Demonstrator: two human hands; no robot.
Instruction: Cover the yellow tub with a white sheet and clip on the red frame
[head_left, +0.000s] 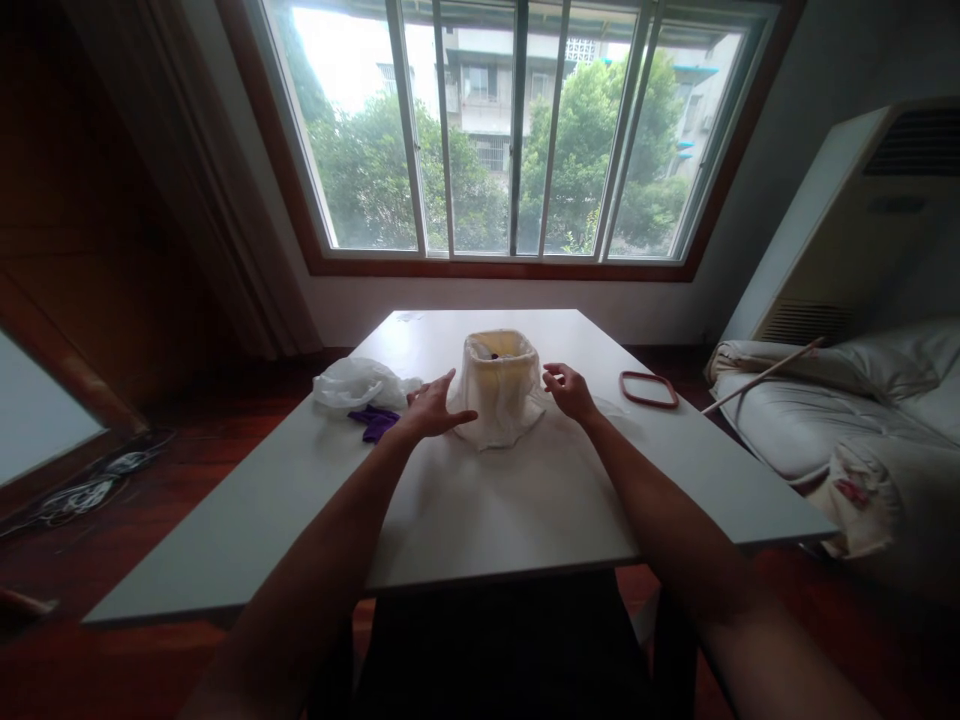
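A pale yellow wastebasket (498, 372) stands upright near the middle of the white table. A thin, translucent white plastic bag (491, 425) is draped over its rim and hangs down round its sides, spreading onto the tabletop. Something small and dark shows inside the opening, too small to name. To the left of the basket, my left hand (431, 408) is open, thumb stretched toward the bag. My right hand (570, 390) is close to the basket's right side, its fingers loosely bent and apart, with nothing visible in them.
A crumpled white plastic bag (356, 384) and a purple cloth-like piece (373, 423) lie on the table (495, 530) at left. At right lies a reddish-brown rounded frame (649, 390). A stick (765, 375) leans over the pale sofa (787, 420) beyond the table's right edge.
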